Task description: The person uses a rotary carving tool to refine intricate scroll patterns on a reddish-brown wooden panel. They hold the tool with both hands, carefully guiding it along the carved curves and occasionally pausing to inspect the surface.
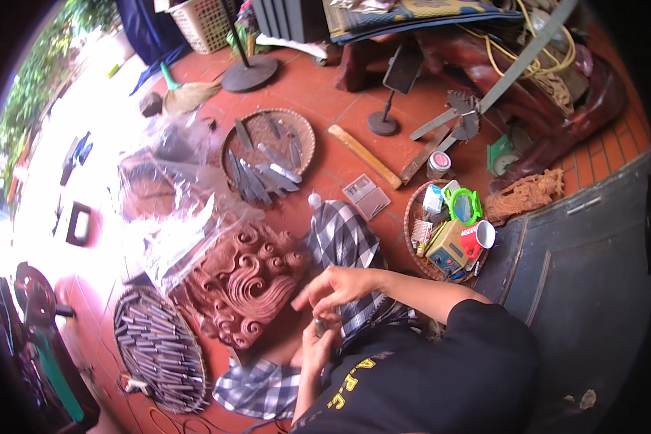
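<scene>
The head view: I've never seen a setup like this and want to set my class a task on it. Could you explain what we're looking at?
There is no machine here: a person works with two bare hands. A wide fisheye camera on their head looks down, so straight edges bend near the rim.

The left hand seems to grip a small dark piece, too small to identify. The right hand is just above it in the picture, beside a reddish-brown carving with curling scrolls.

On the tiled floor are an oval tray of dark rods, a round tray of blade-like tools and a basket holding a red mug.
</scene>
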`<state>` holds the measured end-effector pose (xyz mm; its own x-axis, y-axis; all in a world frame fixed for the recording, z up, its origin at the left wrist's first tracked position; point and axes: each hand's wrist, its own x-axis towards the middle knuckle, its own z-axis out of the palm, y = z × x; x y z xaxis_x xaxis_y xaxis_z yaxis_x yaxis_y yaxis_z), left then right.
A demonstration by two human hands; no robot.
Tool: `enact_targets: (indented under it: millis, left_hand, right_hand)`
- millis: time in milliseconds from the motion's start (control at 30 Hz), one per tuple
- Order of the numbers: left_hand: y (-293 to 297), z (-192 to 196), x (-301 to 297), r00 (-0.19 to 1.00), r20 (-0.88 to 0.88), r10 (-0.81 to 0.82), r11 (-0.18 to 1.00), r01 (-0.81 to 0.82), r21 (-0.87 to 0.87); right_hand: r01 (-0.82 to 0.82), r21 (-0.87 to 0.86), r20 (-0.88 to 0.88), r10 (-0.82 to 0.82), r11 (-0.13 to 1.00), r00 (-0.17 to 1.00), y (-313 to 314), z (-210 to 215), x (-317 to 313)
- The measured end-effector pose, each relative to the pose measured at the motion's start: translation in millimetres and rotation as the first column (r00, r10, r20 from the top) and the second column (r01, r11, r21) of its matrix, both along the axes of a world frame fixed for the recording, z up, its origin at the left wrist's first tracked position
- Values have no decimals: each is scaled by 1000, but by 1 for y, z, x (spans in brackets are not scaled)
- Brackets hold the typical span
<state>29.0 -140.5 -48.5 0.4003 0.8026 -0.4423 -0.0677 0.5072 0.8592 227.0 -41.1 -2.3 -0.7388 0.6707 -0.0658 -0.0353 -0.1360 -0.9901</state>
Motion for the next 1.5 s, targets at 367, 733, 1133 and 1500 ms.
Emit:
enact_targets:
  millis: [367,733,1133,1500]
  left_hand:
    - [5,-4,7,993,-26,-114,992,112,-59]
    - [1,1,10,999,-34,-9,998,7,-64]
    - [-1,-9,6,998,-19,54,998,-55,-44]
    - [11,-19,15,999,-8,39,998,-39,-53]
  right_hand:
    - [441,-86,21,-441,894,897,10,-6,37]
    - [629,-125,-410,-617,767,671,15,40,46]
    - [567,-243,-430,-611,787,665,11,26,50]
    - [821,-197,-297,-831,535,470,53,-13,106]
